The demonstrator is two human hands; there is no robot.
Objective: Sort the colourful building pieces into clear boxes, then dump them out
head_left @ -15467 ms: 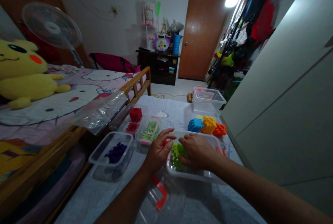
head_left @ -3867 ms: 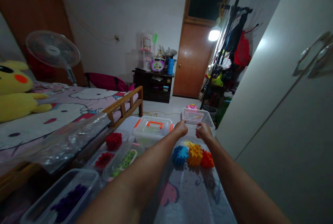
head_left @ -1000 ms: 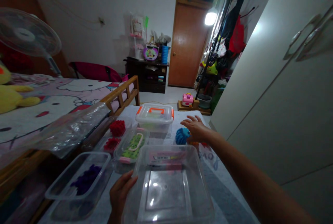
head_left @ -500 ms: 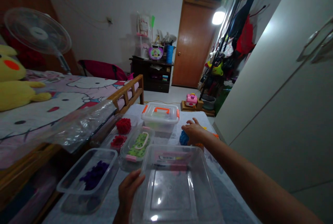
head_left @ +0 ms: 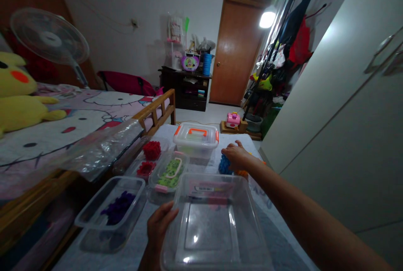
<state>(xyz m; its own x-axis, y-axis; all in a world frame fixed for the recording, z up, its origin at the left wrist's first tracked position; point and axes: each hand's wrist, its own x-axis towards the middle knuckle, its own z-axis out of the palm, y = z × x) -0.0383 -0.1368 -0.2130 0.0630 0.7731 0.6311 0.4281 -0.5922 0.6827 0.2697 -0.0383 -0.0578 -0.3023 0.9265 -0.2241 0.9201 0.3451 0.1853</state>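
My left hand [head_left: 160, 229] grips the near-left rim of a large empty clear plastic bin [head_left: 201, 237] that stands on the cloth-covered surface in front of me. My right hand [head_left: 234, 155] reaches past the bin's far right corner and lies on a pile of toy block clusters. A blue cluster [head_left: 223, 165] shows to the left of the hand and an orange one [head_left: 242, 173] below it. The fingers curl down over the pile, and any grip on a cluster is hidden.
Left of the bin stand a tub of purple blocks [head_left: 118, 209], a tub of green blocks [head_left: 170, 174] and red blocks [head_left: 151, 150]. A lidded box with an orange handle [head_left: 197, 134] sits behind. A bed with a plastic bag [head_left: 100, 149] runs along the left, a wardrobe [head_left: 340, 128] along the right.
Both hands fetched the clear bin from the far end and set it down near me. In the last second my right hand has lowered onto the block pile and its fingers have curled.
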